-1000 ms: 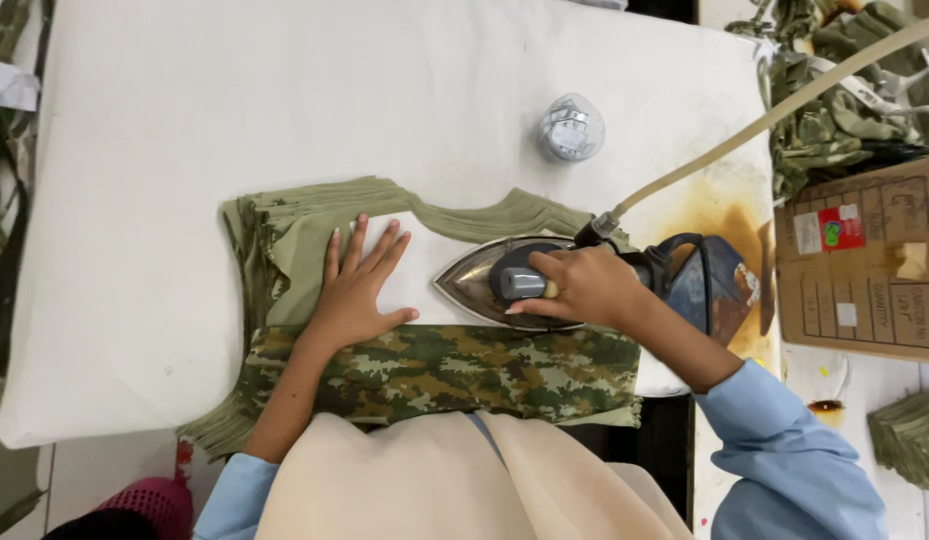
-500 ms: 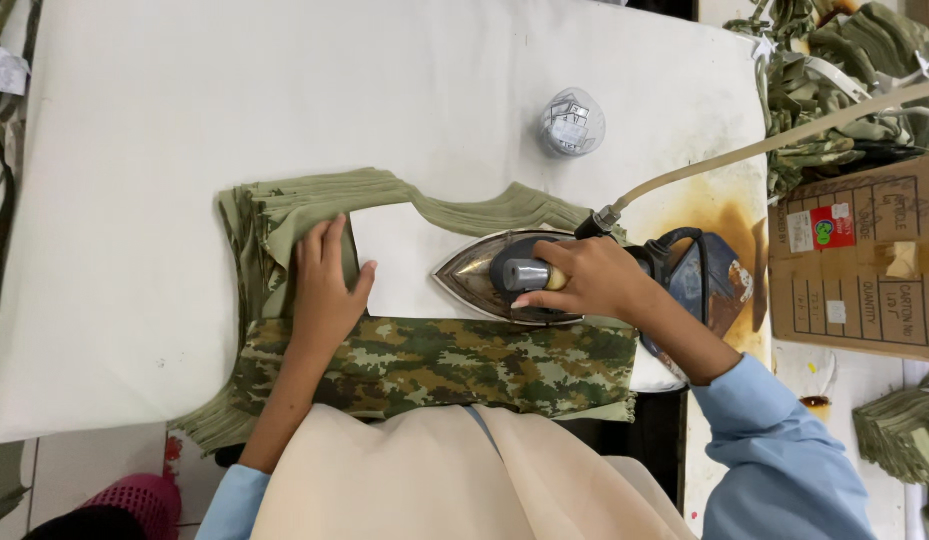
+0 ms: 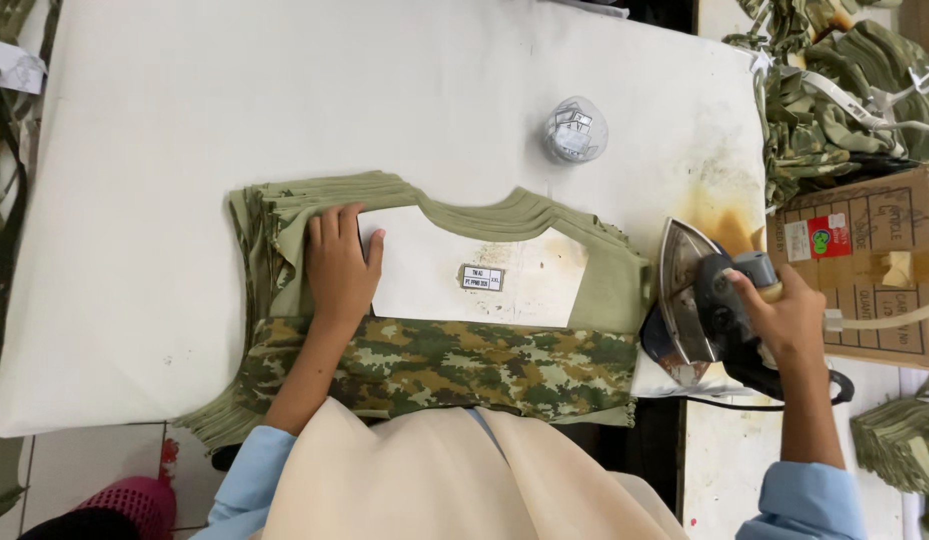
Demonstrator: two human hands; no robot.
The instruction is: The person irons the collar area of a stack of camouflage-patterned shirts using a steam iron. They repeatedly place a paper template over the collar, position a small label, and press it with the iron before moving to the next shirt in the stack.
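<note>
A stack of olive-green and camouflage fabric pieces (image 3: 454, 365) lies on the white ironing table (image 3: 284, 110). A small white label (image 3: 481, 278) sits in the pale opening of the top piece. My left hand (image 3: 339, 265) presses flat on the left part of the stack, fingers together. At the table's right end, off the fabric, my right hand (image 3: 779, 315) grips the handle of an electric iron (image 3: 699, 305), which is tipped so its metal soleplate faces left.
A small clear round container (image 3: 574, 130) stands behind the stack. A scorched brown patch (image 3: 719, 195) marks the table's right end. A cardboard box (image 3: 869, 265) and piles of green and camouflage fabric (image 3: 844, 90) lie to the right. A pink basket (image 3: 124, 505) sits on the floor.
My right hand has lifted the iron off the fabric and carried it to the table's right end. The label is now uncovered. My left hand closed its fingers and stayed on the stack.
</note>
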